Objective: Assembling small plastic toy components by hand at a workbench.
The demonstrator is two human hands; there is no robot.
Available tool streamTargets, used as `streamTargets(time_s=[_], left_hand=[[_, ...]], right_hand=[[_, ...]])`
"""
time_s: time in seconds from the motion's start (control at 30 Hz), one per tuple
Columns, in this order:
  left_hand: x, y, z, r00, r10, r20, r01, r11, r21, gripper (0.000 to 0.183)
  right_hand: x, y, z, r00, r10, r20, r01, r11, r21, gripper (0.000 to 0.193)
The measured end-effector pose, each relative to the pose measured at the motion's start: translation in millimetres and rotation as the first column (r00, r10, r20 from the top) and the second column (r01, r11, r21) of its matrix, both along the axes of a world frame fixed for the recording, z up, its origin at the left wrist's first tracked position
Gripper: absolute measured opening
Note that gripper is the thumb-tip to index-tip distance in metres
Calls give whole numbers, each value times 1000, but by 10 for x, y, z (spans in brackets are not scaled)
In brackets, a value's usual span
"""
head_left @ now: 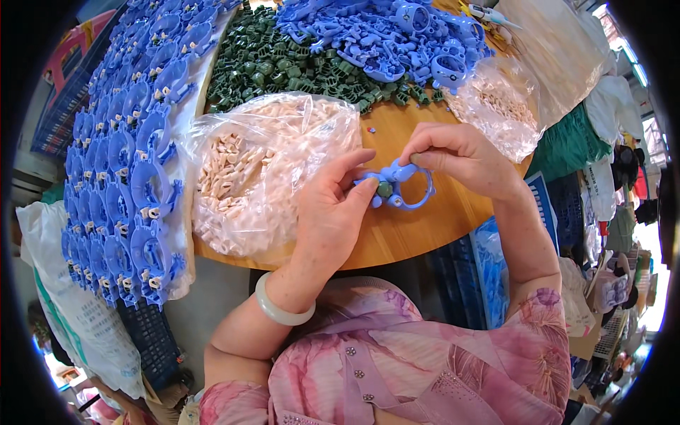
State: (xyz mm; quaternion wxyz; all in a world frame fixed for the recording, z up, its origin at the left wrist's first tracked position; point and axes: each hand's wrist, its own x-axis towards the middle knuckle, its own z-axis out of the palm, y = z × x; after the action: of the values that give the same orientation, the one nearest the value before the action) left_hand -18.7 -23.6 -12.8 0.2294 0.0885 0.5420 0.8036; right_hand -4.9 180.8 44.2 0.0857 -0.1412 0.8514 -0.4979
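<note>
Over the near part of the round table, my left hand (pixel 327 205) grips a blue plastic part with a round ring (pixel 430 188), its thumb and fingers closed on the part's left end. A dark green plastic piece (pixel 384 189) sits on that part, next to my left thumb. My right hand (pixel 464 157) is closed in a pinch at the part's upper edge. A small dark bit shows at its fingertips, too hidden to name. The ring's opening faces up, with wood visible through it.
A clear bag of beige pieces (pixel 234 173) lies left of my hands; another bag (pixel 499 106) is at the right. Beyond are heaps of dark green pieces (pixel 283 71) and blue parts (pixel 354 39). Assembled blue parts (pixel 149 188) stand in rows at the left. A small piece (pixel 371 130) lies on the table (pixel 425 234).
</note>
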Motion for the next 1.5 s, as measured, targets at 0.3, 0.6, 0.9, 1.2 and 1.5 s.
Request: streamTargets(time_s=[0.3, 0.6, 0.9, 1.2, 1.5], left_hand=[[14, -8, -56, 993, -15, -114, 7, 997, -76, 33], [-1, 7, -15, 997, 8, -83, -17, 994, -104, 31], [-14, 9, 0, 999, -6, 41, 6, 1000, 11, 31], [-25, -5, 0, 995, -33, 92, 25, 996, 80, 31], [-15, -23, 15, 998, -7, 69, 4, 999, 47, 31]], right_hand=[[59, -74, 23, 997, -76, 17, 75, 996, 39, 11], [75, -127, 53, 991, -111, -75, 121, 980, 155, 13], [71, -113, 60, 901, 150, -406, -9, 945, 328, 21], [124, -116, -43, 842, 96, -530, 102, 938, 331, 21], [149, -118, -135, 834, 68, -547, 129, 941, 314, 22]])
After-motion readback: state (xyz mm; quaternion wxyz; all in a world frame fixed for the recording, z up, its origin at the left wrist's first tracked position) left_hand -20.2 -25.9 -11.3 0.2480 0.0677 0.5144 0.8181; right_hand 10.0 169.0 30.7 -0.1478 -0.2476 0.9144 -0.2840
